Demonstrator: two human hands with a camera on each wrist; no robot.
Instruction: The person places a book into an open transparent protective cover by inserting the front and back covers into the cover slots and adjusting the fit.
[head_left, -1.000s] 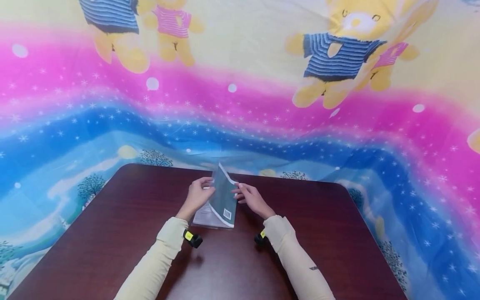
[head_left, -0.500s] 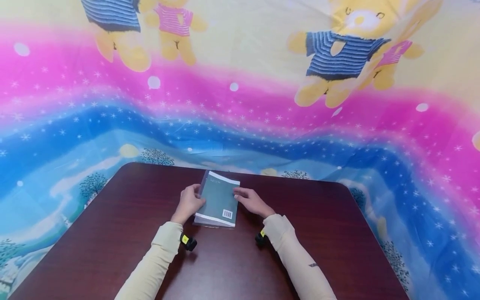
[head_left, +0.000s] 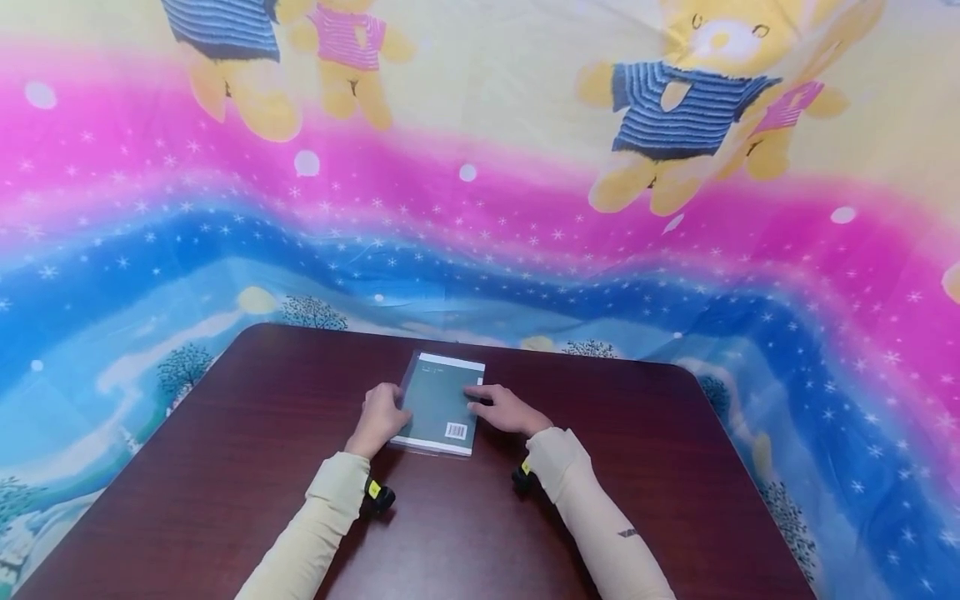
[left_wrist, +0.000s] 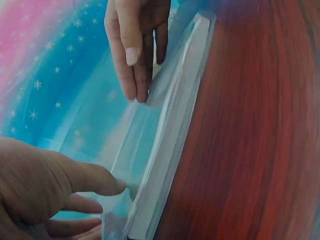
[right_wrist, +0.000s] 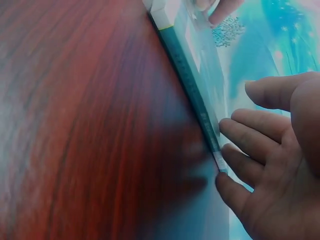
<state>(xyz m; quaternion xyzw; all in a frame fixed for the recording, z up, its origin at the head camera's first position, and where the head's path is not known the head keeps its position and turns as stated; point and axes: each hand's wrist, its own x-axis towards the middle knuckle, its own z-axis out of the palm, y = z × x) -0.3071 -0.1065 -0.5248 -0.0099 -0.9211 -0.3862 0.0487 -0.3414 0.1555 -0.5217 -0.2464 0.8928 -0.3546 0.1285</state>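
Note:
A book (head_left: 438, 400) in a clear plastic cover lies flat on the dark red table, its green back up, with white bands and a barcode. At its left edge is my left hand (head_left: 378, 417), thumb on top and other fingers curled at the side. In the left wrist view, the left hand (left_wrist: 45, 190) pinches the clear cover's edge. My right hand (head_left: 506, 408) rests at the right edge with fingers extended over the green face. The right wrist view shows the right hand (right_wrist: 280, 160) loosely open, fingertips against the dark spine (right_wrist: 187, 82).
The brown-red table (head_left: 637, 467) extends around the book on every side. Behind it hangs a printed cloth (head_left: 510, 233) with bears and snowflakes, reaching the table's far edge. A black wrist camera (head_left: 381, 496) sits at the left cuff.
The raised green cover has come down flat, closing the book. My left hand has moved left and down to the edge. The right hand has shifted slightly, its fingers now on the face.

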